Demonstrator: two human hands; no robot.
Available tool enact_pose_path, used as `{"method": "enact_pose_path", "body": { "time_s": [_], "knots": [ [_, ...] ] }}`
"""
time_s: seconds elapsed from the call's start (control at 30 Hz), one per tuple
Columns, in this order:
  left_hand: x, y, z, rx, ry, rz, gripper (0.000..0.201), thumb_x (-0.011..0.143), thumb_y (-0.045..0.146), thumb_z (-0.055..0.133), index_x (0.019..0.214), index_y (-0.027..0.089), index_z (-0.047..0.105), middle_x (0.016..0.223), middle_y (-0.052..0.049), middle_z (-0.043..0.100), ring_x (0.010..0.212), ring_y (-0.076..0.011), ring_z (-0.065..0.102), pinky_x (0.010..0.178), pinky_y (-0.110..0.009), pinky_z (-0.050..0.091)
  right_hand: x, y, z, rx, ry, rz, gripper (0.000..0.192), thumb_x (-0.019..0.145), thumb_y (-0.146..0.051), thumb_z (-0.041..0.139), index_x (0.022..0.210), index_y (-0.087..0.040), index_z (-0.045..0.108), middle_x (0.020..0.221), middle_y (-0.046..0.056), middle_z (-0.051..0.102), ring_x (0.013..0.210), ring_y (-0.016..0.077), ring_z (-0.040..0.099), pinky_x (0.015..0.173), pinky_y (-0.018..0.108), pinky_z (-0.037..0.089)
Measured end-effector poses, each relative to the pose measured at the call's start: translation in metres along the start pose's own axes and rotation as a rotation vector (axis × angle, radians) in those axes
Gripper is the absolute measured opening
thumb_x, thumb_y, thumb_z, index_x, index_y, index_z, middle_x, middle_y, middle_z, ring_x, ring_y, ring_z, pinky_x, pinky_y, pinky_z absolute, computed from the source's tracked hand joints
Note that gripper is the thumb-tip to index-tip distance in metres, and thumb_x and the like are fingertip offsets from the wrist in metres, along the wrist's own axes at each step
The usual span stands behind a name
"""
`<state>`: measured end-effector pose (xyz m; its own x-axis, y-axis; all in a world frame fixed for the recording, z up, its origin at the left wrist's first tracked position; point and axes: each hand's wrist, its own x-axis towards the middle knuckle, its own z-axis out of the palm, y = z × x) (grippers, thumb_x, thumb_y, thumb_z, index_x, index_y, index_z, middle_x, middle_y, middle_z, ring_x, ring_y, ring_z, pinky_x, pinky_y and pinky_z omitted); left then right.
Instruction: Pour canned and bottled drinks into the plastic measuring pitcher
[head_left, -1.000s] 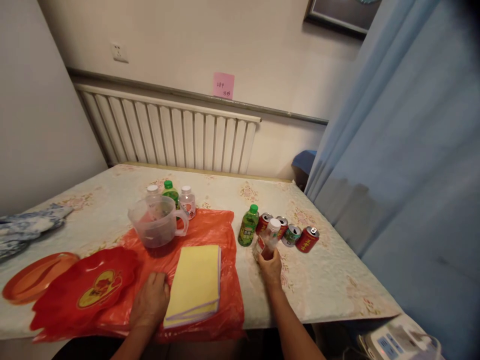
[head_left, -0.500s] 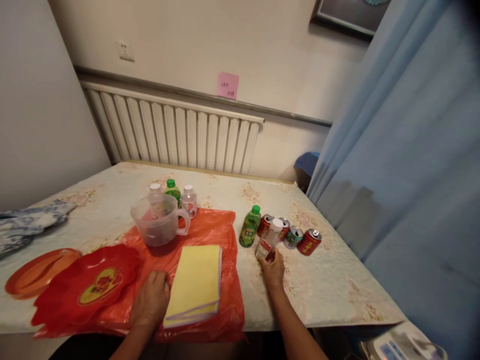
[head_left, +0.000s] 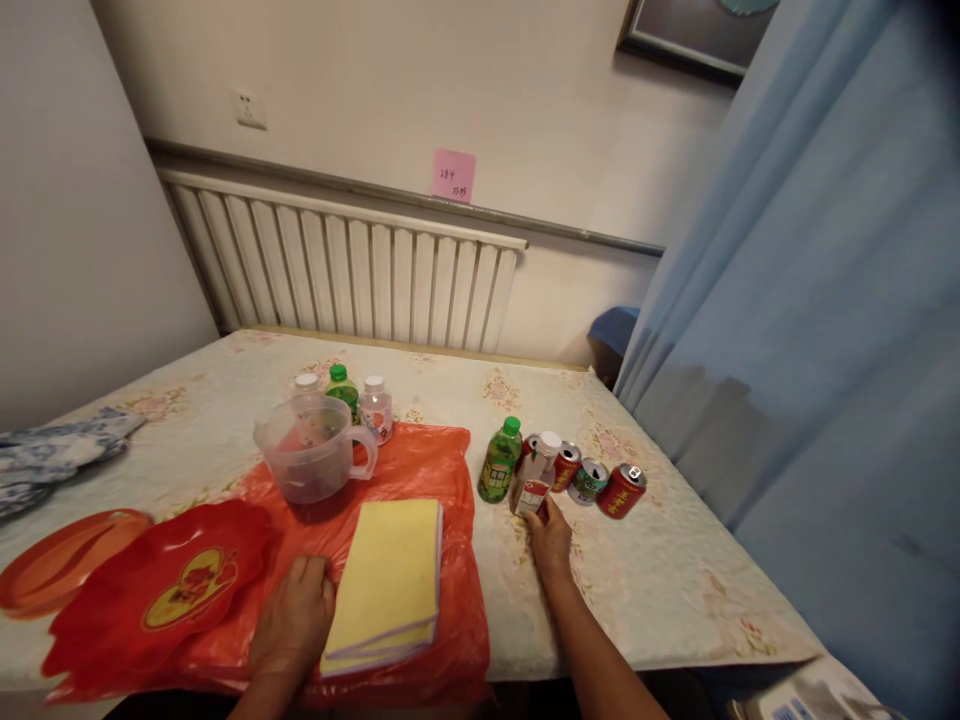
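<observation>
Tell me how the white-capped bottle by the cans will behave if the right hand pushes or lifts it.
The bottle is tall and narrow, so a push up high would probably tip it toward the cans close beside it. It looks like small clear plastic, likely light and not fragile. The right hand touches only its base, so a lift from there may wobble.

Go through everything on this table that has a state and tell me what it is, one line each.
White-capped bottle: capped, tilted, right hand at its base.
Green bottle: upright, capped.
Cans: lying on their sides.
Clear jug: upright, no lid.
Yellow pad: flat on the orange bag.
Left hand: flat on the bag, beside the pad.
</observation>
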<state>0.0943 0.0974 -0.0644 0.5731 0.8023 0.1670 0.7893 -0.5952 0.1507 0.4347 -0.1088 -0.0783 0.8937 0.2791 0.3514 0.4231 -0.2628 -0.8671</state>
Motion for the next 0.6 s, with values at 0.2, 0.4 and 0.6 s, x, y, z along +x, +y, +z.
{"method": "enact_pose_path", "body": {
  "time_s": [0.2, 0.4, 0.6],
  "knots": [
    [0.0003, 0.0002, 0.0009, -0.012, 0.002, -0.004, 0.023, 0.093, 0.020, 0.034, 0.090, 0.020, 0.057, 0.097, -0.007, 0.061, 0.079, -0.0206, 0.058, 0.067, -0.033, 0.034, 0.0044, 0.0028, 0.0036, -0.022, -0.015, -0.010, 0.048, 0.068, -0.032, 0.057, 0.111, -0.013, 0.067, 0.101, 0.013, 0.074, 0.083, 0.0272, 0.067, 0.076, 0.035, 0.050],
    [0.0007, -0.0007, 0.0014, -0.018, -0.005, -0.001, 0.024, 0.094, 0.020, 0.034, 0.090, 0.019, 0.057, 0.096, -0.007, 0.061, 0.079, -0.0198, 0.058, 0.067, -0.032, 0.034, 0.0079, 0.0026, 0.0057, -0.062, -0.028, -0.018, 0.048, 0.069, -0.034, 0.056, 0.110, -0.012, 0.067, 0.101, 0.014, 0.073, 0.083, 0.0270, 0.066, 0.077, 0.034, 0.049],
    [0.0002, -0.0011, 0.0012, -0.037, -0.004, -0.016, 0.024, 0.094, 0.021, 0.034, 0.091, 0.020, 0.057, 0.098, -0.007, 0.061, 0.078, -0.0196, 0.058, 0.066, -0.032, 0.034, 0.0106, -0.0002, 0.0079, -0.096, -0.022, -0.033, 0.047, 0.068, -0.034, 0.056, 0.108, -0.012, 0.067, 0.099, 0.014, 0.072, 0.082, 0.0269, 0.064, 0.076, 0.034, 0.048]
  ]
}}
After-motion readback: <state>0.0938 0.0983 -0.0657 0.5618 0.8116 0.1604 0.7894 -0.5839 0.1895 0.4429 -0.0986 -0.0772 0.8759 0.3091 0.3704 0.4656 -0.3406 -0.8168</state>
